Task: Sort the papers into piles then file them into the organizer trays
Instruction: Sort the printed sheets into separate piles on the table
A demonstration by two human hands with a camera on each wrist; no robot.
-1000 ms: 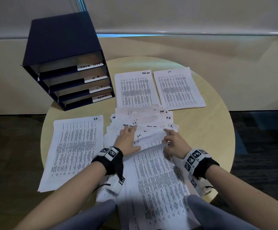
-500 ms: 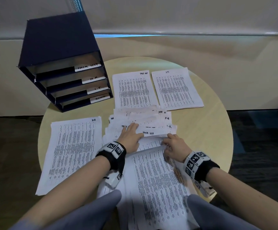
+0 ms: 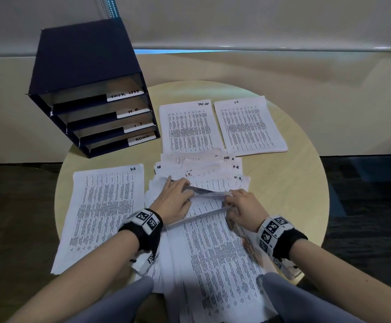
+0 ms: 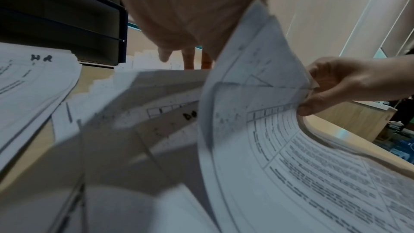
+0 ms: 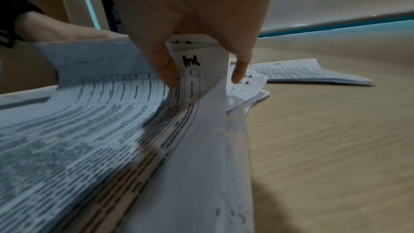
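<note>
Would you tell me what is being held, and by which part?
The right hand pinches a sheet of the unsorted stack by its far right corner; the left hand only rests on that stack.

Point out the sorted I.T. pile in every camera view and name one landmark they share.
Head: I.T. pile at the far right of the table, beside the task list pile.
Left wrist: not in it.
Right wrist: the pile lies upper right, flat on the table.
Shared landmark: the lifted sheet pinched by the right hand, seen in all three.
</note>
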